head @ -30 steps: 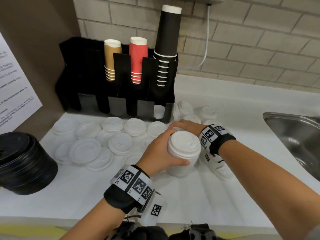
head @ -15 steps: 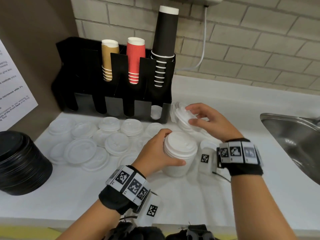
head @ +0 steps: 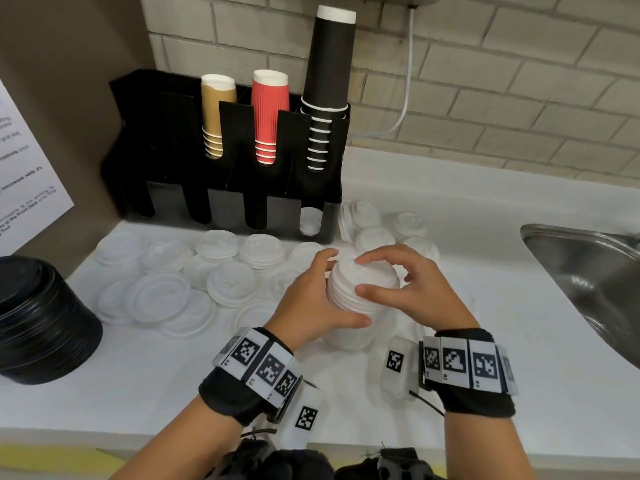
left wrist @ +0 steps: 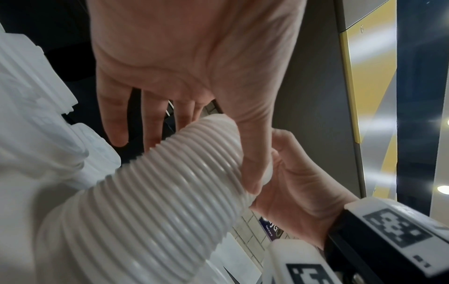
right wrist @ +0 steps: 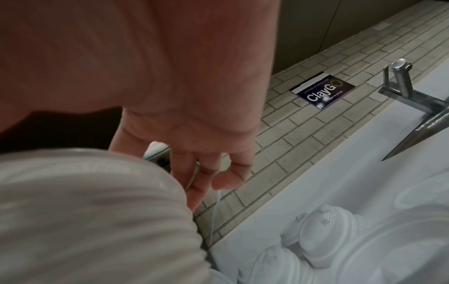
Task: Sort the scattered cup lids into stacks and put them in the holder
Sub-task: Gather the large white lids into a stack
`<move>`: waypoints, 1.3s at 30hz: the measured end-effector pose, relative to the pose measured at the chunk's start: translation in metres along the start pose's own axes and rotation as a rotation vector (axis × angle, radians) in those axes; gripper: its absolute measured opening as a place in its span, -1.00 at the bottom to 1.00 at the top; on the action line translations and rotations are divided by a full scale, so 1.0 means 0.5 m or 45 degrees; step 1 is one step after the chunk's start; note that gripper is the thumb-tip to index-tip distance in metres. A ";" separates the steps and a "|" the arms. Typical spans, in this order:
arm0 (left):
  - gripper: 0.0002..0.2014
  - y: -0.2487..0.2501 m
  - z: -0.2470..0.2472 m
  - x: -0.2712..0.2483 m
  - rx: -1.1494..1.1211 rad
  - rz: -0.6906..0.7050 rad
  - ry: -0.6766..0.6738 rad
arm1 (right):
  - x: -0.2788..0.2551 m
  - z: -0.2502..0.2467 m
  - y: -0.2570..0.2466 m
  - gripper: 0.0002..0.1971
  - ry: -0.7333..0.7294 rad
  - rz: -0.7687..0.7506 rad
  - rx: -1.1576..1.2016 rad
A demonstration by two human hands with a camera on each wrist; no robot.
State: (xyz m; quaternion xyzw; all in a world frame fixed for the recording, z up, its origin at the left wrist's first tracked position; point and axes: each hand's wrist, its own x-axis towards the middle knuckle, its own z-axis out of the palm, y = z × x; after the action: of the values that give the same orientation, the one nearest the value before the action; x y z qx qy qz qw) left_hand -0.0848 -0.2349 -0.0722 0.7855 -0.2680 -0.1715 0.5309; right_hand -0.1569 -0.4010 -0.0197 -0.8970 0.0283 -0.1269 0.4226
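"ClayGo" sign (right wrist: 323,91) on brick wall, three cup stacks in black holder (head: 180,140), left hand (head: 311,303) gripped white lid stack (head: 360,292) standing on table (head: 519,341), right hand (head: 412,289) fingers curled on its top, loose lids (head: 156,296) scattered left

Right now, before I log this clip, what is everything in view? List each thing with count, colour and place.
lid stack: one, white, counter centre, held between both hands
loose lids: many, white, scattered before and right of the holder
holder: one, black, against the wall, back left
cup stacks: three in the holder, brown, red, black
black lids: one pile, far left of the counter
sink: one, steel, right edge
tap: one, steel, right wrist view
cable: one, white, down the brick wall
paper notice: one, white, left wall
left hand: grips the stack's side
right hand: fingers on the top lid
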 end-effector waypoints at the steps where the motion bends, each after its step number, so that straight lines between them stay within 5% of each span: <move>1: 0.07 0.000 0.000 0.000 0.000 0.001 0.001 | -0.001 0.000 0.002 -0.64 -0.016 -0.006 -0.008; 13: -0.12 0.008 -0.002 -0.003 -0.012 0.078 -0.010 | 0.015 -0.024 0.009 -0.58 -0.231 0.037 0.071; 18: -0.15 0.006 -0.001 -0.003 -0.012 0.082 0.001 | 0.109 -0.090 0.052 -0.94 0.123 0.221 0.123; 23: -0.16 0.007 0.002 -0.006 -0.019 0.073 0.015 | 0.227 -0.093 0.101 -0.50 -0.290 0.563 -0.387; 27: -0.16 0.011 0.002 -0.006 -0.009 0.077 0.017 | 0.275 -0.019 0.126 -0.11 -0.532 0.474 -0.951; 30: -0.17 0.009 0.002 -0.005 -0.007 0.074 0.015 | 0.291 0.016 0.149 -0.02 -0.654 0.445 -1.191; 35: -0.22 0.003 0.001 -0.004 -0.025 0.067 0.013 | 0.307 0.011 0.157 -0.08 -0.664 0.392 -1.212; 39: -0.21 0.003 0.003 -0.002 -0.015 0.079 0.015 | 0.325 -0.042 0.131 0.04 -0.811 0.481 -0.891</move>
State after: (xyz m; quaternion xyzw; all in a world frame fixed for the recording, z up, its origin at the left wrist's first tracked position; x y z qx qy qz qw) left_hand -0.0868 -0.2359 -0.0717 0.7746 -0.2882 -0.1517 0.5421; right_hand -0.0014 -0.4845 -0.0236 -0.9581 0.1007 0.2486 0.1001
